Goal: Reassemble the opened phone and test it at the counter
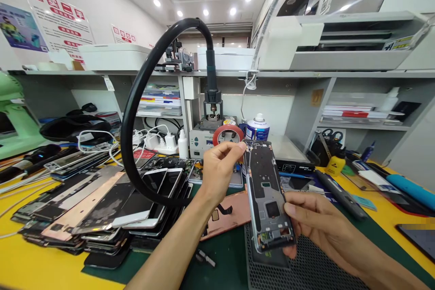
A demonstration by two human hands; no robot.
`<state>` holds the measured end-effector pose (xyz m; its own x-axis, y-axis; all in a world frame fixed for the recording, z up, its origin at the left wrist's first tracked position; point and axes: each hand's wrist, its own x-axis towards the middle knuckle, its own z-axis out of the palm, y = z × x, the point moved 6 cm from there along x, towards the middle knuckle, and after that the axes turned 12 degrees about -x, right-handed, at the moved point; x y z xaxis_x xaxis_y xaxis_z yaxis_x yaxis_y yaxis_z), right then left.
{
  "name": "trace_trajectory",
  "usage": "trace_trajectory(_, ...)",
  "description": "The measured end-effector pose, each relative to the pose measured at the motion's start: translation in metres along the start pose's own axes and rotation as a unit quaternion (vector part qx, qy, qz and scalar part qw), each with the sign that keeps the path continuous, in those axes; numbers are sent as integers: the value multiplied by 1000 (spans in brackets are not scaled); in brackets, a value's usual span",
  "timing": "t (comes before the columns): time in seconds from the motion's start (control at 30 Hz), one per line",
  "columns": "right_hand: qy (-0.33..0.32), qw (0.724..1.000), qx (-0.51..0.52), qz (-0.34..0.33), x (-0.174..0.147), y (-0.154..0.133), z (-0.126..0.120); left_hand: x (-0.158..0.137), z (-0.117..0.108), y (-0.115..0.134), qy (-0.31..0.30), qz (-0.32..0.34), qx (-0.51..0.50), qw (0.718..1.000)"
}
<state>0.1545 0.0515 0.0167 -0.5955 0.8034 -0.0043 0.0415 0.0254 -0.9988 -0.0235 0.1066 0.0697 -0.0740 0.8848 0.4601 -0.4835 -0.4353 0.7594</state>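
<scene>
Upright in front of me is an opened phone frame (267, 172), its dark inner side with metal parts facing me. My right hand (316, 219) grips its lower right edge, thumb in front and fingers behind. My left hand (219, 167) is closed in a pinch, thumb and fingertip at the frame's top left corner. Below the phone lies a black perforated mat (306, 263) with a dark flat piece (268, 258) on it. A copper-coloured phone plate (234, 215) rests behind my left wrist, with a small black flex cable (224, 209) on it.
Stacks of dismantled phones (102, 204) fill the left side. A thick black hose (129, 122) arches in front of a grey machine (200, 140). Red tape roll (217, 133), spray can (258, 129) and yellow bottle (335, 163) stand behind; a dark handheld tool (340, 195) lies right.
</scene>
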Motion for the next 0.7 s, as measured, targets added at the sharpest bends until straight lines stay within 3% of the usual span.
trace_trajectory(0.37,29,999,-17,-14,3,1,-6,1,0,5,18,37,76,996)
trace_trajectory(0.7,70,989,-109,-71,-3,-4,-14,2,-1,-2,-28,14,96,995)
